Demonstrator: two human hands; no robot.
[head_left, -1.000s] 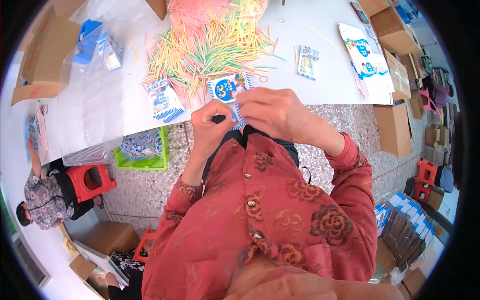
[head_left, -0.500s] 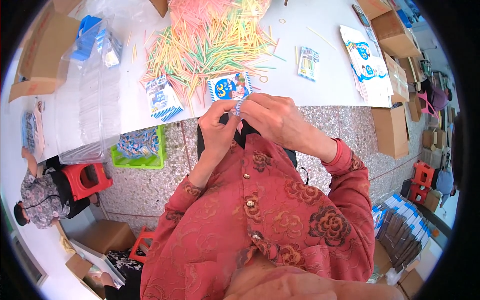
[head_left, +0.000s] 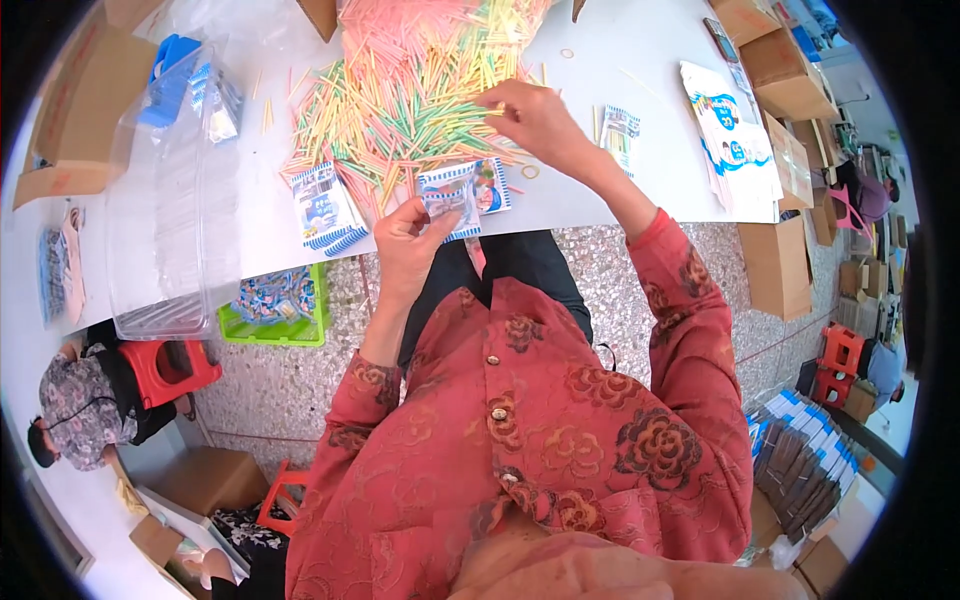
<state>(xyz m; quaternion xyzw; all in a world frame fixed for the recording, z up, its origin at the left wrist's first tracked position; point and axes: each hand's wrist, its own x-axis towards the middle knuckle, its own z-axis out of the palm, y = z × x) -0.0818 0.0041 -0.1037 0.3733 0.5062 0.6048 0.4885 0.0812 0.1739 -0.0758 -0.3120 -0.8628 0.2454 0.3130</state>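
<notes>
My left hand [head_left: 405,252] is closed on a small blue-and-white plastic packet [head_left: 450,200], pinching it near the table's front edge. Partly behind it, another printed packet [head_left: 492,187] lies on the table. My right hand [head_left: 543,125] reaches over the right side of a big heap of thin pastel sticks [head_left: 400,120], pink, yellow and green. Its thumb and forefinger are bent but apart, with sticks showing between them. To the left, a small stack of packets [head_left: 322,205] lies by the heap. A single packet [head_left: 620,135] lies to the right of my right forearm.
Clear plastic trays [head_left: 165,220] stand at the table's left, near a cardboard box [head_left: 85,110]. Flat white bags [head_left: 735,140] lie at the right edge beside cartons [head_left: 785,70]. Below is a green crate [head_left: 275,310] of packets. A person [head_left: 85,400] sits by a red stool [head_left: 170,370].
My hands were together at the table edge and have parted. The right hand has moved up over the sticks; the left keeps the packet, now more visible.
</notes>
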